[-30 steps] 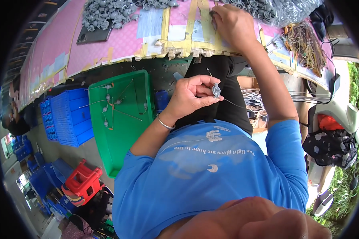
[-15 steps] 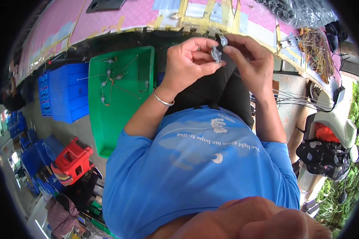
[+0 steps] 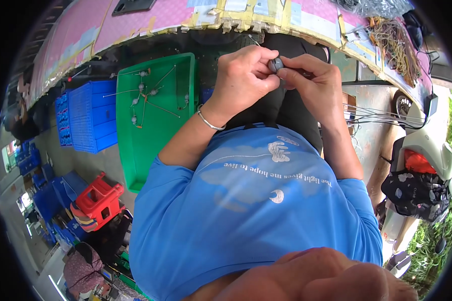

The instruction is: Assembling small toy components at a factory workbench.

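Grey and small, a round metal piece point(image 3: 275, 64) sits between the fingertips of both hands, just in front of the person's chest and below the edge of the pink surface point(image 3: 150, 20). The left hand point(image 3: 243, 75) pinches it from the left side with thumb and fingers, and the right hand point(image 3: 314, 83) pinches it from the right, so the two hands meet on the piece and touch each other there. A thin wire sticks out from the piece toward the pink surface. A silver bracelet point(image 3: 208, 122) is on the left wrist. To the left of the hands lies a green tray point(image 3: 135, 150) with several similar pieces with wires inside. Further left of the tray stands a blue crate point(image 3: 90, 115), and a red stool point(image 3: 99, 198) is below it.
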